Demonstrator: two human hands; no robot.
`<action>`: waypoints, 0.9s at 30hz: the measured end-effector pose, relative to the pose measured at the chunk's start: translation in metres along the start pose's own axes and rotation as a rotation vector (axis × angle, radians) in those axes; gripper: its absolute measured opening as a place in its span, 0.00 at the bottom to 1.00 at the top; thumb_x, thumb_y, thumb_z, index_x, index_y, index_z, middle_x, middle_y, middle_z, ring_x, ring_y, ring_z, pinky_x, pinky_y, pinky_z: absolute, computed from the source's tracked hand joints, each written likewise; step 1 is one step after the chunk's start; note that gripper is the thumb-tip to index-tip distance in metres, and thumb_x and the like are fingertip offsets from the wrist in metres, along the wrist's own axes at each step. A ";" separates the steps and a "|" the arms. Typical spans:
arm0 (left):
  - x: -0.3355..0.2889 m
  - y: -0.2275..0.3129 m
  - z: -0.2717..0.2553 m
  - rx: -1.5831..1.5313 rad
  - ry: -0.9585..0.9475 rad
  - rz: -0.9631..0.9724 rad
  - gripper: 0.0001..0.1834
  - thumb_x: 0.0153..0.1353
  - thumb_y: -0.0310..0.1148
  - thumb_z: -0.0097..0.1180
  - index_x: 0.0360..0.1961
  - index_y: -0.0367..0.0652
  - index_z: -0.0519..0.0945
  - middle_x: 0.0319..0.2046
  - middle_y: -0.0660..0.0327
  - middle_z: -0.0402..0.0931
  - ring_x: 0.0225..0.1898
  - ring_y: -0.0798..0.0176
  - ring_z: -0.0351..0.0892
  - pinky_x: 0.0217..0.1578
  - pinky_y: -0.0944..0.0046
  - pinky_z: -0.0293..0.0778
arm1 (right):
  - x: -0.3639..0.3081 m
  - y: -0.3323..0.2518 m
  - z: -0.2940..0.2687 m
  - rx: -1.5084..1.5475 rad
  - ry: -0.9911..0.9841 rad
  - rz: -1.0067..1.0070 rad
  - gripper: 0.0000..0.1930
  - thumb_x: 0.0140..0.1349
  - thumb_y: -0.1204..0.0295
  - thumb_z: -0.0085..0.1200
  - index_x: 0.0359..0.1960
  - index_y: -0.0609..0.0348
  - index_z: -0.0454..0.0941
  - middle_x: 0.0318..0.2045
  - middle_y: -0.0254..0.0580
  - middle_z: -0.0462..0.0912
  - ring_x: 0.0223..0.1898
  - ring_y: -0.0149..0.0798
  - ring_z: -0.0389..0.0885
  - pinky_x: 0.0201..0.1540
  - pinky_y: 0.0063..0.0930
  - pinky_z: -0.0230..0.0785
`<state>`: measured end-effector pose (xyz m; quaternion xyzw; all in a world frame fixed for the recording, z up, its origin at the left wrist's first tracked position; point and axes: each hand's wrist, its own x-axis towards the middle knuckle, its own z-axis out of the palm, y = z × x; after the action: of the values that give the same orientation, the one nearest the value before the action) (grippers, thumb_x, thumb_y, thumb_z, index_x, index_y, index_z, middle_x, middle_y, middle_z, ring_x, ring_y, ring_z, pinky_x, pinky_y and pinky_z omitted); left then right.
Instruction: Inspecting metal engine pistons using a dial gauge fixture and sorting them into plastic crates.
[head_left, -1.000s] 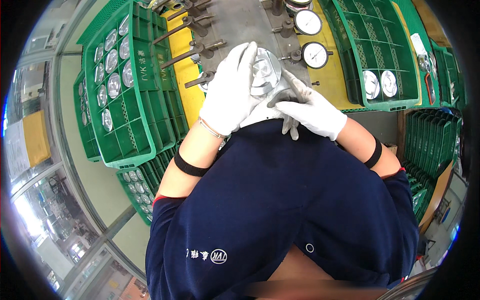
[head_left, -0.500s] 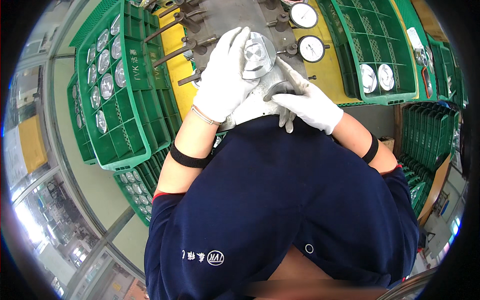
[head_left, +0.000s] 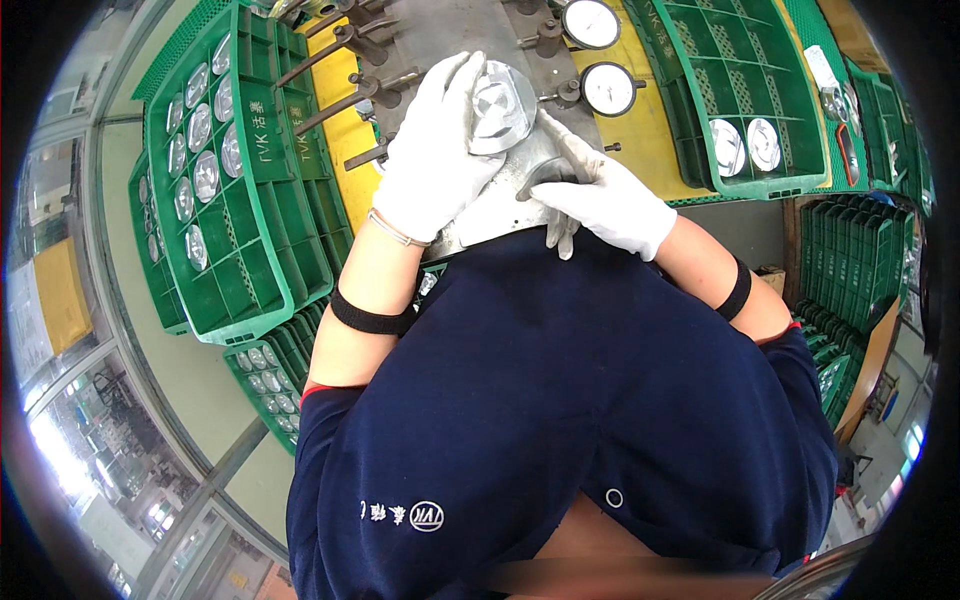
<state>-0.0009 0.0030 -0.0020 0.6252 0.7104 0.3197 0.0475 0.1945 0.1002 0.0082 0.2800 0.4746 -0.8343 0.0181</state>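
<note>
The round metal part [head_left: 505, 108] lay between the two hands, directly against the left fingers and up and left of most of the right hand [head_left: 615, 205]. The left hand [head_left: 432, 160] was the nearer, touching its left edge. Its round face showed toward the camera, so no long axis could be made out.

The left hand pointed away from the body, its fingers pressed together and curved around that edge. The right hand came in from the right, its forefinger stretched toward the part's lower right edge and its thumb set apart, beside a dark grey curved piece [head_left: 540, 178]; whether they pinched that piece, I could not tell. Its other fingers hung below.

A pale metal stand [head_left: 490, 215] showed below the part, and a white dial [head_left: 608, 90] stood to its right above the yellow desk [head_left: 650, 150].
</note>
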 end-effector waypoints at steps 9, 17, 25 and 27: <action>0.000 0.002 0.002 0.026 0.019 -0.014 0.46 0.43 0.32 0.73 0.67 0.40 0.67 0.61 0.46 0.68 0.63 0.44 0.70 0.63 0.54 0.69 | -0.002 0.006 -0.006 -0.027 -0.062 -0.043 0.47 0.66 0.73 0.57 0.78 0.53 0.34 0.44 0.52 0.81 0.25 0.37 0.83 0.26 0.29 0.81; 0.001 0.003 0.005 0.053 0.036 0.004 0.44 0.46 0.32 0.69 0.67 0.38 0.66 0.61 0.45 0.67 0.62 0.43 0.69 0.63 0.53 0.68 | -0.001 0.005 -0.004 -0.014 -0.037 -0.012 0.47 0.66 0.75 0.56 0.78 0.47 0.35 0.42 0.51 0.83 0.23 0.37 0.83 0.26 0.31 0.81; 0.000 0.003 0.009 0.069 0.064 -0.018 0.45 0.45 0.32 0.71 0.66 0.40 0.67 0.61 0.46 0.68 0.62 0.44 0.69 0.63 0.53 0.69 | -0.001 0.005 -0.004 0.005 -0.036 -0.018 0.47 0.66 0.74 0.56 0.78 0.45 0.35 0.38 0.49 0.84 0.24 0.37 0.83 0.27 0.31 0.82; 0.000 0.001 0.009 0.062 0.077 0.001 0.44 0.45 0.32 0.70 0.66 0.40 0.67 0.61 0.46 0.68 0.62 0.43 0.70 0.63 0.52 0.69 | 0.001 0.005 -0.004 -0.012 -0.041 -0.012 0.47 0.66 0.74 0.56 0.78 0.44 0.35 0.39 0.49 0.84 0.24 0.37 0.84 0.28 0.31 0.82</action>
<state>0.0043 0.0069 -0.0087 0.6141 0.7208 0.3215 0.0007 0.1972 0.1013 0.0025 0.2596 0.4808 -0.8371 0.0244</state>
